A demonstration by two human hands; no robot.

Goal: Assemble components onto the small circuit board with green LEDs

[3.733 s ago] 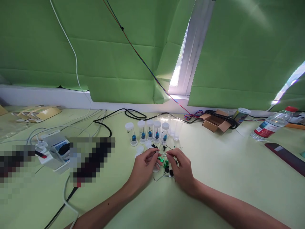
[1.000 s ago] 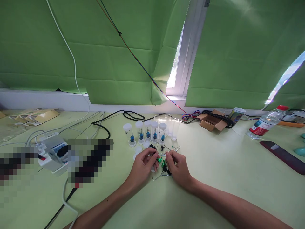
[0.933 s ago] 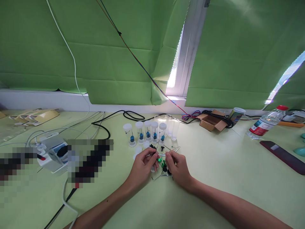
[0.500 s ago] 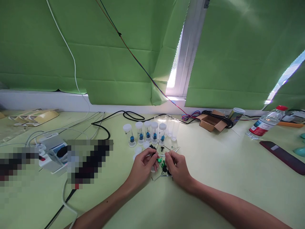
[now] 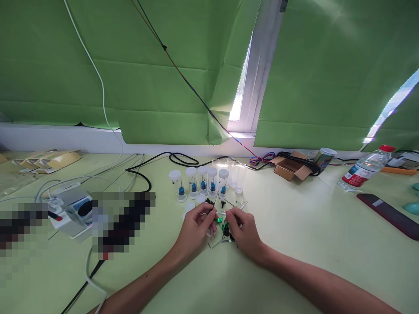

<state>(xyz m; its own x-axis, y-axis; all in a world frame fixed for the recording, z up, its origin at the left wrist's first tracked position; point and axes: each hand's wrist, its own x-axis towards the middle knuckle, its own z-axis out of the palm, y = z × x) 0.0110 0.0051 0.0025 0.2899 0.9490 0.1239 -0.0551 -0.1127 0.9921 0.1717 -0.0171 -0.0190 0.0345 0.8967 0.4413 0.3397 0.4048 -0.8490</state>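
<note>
- Bent metal rods [image 5: 214, 245], thin and shiny, lie nearest on the smooth pale green tabletop [image 5: 294, 231], below the gap between the hands.
- Right hand [image 5: 244, 231]: fingers curled, tips drawn in narrow. Whether they grip something I cannot tell. Its tips are now slightly closer to the left hand than half a second ago; otherwise little changes, so fine fingertip work seems to be continuing.
- Left hand [image 5: 196, 224]: thumb and forefinger pinch a thin dark rod [image 5: 215, 200], which slants up toward the tubes.
- Between the hands, just beyond the bent rods: black disc-like parts [image 5: 226, 232] and glossy green pieces [image 5: 219, 220], probably plastic, partly screened by fingers.
- Just past the fingertips: a small black T-shaped part [image 5: 223, 204]; to its left, round white caps [image 5: 190, 205], matte and shallow.
- Behind these stand five clear, white-capped tubes [image 5: 177, 183], each with a blue part low inside. More clear tubes [image 5: 239, 181] stand to their right, glare blurring their edges.
- Farther right: clear bottle [image 5: 366, 170] with red cap, tilted; open cardboard box [image 5: 290, 171].
- Back: creased green blinds [image 5: 163, 104].
</note>
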